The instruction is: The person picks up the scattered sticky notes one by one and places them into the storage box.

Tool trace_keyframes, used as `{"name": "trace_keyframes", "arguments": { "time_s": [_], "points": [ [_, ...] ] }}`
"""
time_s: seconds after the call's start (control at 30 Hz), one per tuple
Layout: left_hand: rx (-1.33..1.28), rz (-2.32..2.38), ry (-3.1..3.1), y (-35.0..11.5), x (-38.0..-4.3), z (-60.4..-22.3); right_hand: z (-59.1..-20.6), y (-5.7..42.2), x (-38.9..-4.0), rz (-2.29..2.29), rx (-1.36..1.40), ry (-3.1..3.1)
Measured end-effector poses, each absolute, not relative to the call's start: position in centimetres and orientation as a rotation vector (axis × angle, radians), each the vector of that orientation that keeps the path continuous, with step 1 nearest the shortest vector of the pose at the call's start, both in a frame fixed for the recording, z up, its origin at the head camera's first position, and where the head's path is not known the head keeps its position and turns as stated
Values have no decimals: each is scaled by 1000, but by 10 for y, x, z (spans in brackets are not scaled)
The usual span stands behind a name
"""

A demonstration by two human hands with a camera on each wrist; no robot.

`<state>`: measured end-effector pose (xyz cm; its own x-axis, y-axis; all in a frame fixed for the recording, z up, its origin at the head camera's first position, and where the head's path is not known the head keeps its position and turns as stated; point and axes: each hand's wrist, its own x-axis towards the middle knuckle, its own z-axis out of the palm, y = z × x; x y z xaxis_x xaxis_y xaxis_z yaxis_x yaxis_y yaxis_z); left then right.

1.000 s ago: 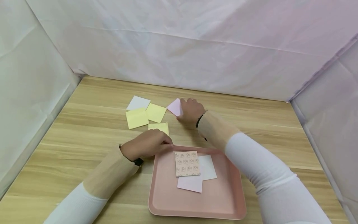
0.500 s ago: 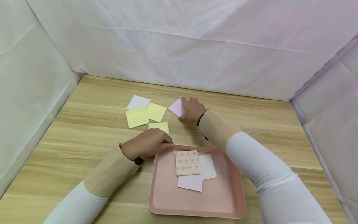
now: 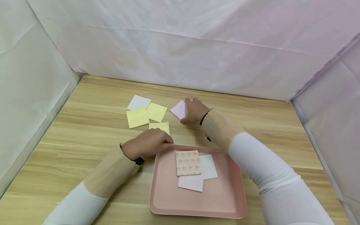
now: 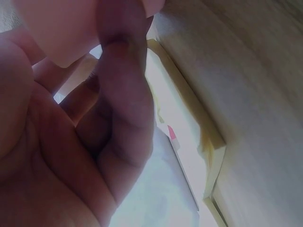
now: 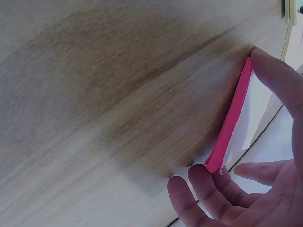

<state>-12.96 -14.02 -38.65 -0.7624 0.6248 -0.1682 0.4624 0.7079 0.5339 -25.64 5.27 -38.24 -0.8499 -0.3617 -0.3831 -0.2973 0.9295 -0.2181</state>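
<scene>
My left hand (image 3: pixel 147 142) grips the far left corner of a pink tray (image 3: pixel 166 201), fingers curled at its rim. In the left wrist view the tray's rim (image 4: pixel 64 28) lies between thumb and fingers. Farther back on the table, my right hand (image 3: pixel 196 111) pinches a pink sticky-note pad (image 3: pixel 178 109) by opposite edges; its bright pink side (image 5: pixel 230 118) shows in the right wrist view, thumb at one end and fingers at the other. Inside the tray, a patterned square pad (image 3: pixel 188 163) overlaps a white pad (image 3: pixel 210 167) and a pale pink pad (image 3: pixel 191 183).
Left of the pink pad lie a white pad (image 3: pixel 139 102) and two yellow pads, one in front (image 3: pixel 137 117) and one beside it (image 3: pixel 157 112). Another yellow pad (image 3: pixel 159 126) sits just beyond my left hand. White cloth walls (image 3: pixel 180 47) edge the wooden table (image 3: pixel 70 134).
The pink pad has slid slightly right with my right hand, away from the yellow pads. My left hand and the tray stay nearly still.
</scene>
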Motion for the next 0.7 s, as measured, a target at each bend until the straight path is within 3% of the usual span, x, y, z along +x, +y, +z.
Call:
{"name": "trace_keyframes", "arguments": {
  "time_s": [0.7],
  "points": [
    [886,654,2605,-139,-129,-388,-382,69,-252,-391,-391,2583]
  ]
}}
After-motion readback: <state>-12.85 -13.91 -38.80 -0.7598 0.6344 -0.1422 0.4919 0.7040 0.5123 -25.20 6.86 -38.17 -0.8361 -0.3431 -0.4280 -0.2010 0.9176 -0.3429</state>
